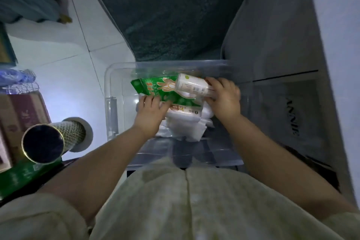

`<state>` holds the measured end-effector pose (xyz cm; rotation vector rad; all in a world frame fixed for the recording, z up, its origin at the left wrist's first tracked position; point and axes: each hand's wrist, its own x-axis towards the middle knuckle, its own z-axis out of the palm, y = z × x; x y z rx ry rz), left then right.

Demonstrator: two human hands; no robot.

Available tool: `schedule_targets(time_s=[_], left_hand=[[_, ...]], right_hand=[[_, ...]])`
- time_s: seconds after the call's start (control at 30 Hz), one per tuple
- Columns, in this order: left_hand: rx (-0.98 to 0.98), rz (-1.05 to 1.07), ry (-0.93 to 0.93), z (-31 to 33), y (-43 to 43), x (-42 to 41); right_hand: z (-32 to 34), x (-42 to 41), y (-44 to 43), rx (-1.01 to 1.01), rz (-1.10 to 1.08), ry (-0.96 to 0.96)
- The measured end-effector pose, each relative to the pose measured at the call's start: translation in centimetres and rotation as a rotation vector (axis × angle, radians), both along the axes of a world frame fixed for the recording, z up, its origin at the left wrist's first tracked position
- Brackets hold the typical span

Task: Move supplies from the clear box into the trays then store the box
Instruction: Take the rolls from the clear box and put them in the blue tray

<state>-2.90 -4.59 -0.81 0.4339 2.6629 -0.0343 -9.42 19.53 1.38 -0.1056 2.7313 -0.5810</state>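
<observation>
At frame centre, the left hand (151, 112) pinches the floppy, light green packet (165, 91); the right hand (224, 97) clasps the rigid white bottle (191, 84) inside the clear box (115, 84).

the person wears a pale cream, softly textured top (187, 200) with a seam running down its front and short loose sleeves, leaving both forearms bare down to the left hand (151, 115) and right hand (226, 99)

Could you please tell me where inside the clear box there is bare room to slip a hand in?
The clear box is bare along its left wall, beside the left hand. The middle is crowded: green packet, white bottle under the right hand, white packs.
</observation>
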Motion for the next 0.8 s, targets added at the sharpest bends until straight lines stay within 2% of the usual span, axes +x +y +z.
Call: schedule_targets(time_s=[0.17,0.37,0.5,0.8], left_hand=[[0.155,0.005,0.219,6.5,-2.2,-0.1],[0.318,-0.186,0.275,11.5,-2.3,0.7],[0.4,-0.383,0.258,12.5,-1.2,3.3],[0.461,-0.829,0.137,15.1,6.1,11.7]], right_hand=[[8.3,3.2,-1.1,0.01,-0.214,0.173],[12.9,11.6,-4.2,0.015,-0.519,0.21],[14.0,18.5,-4.6,0.035,-0.773,0.218],[15.3,33.5,-1.5,0.178,-1.095,0.158]])
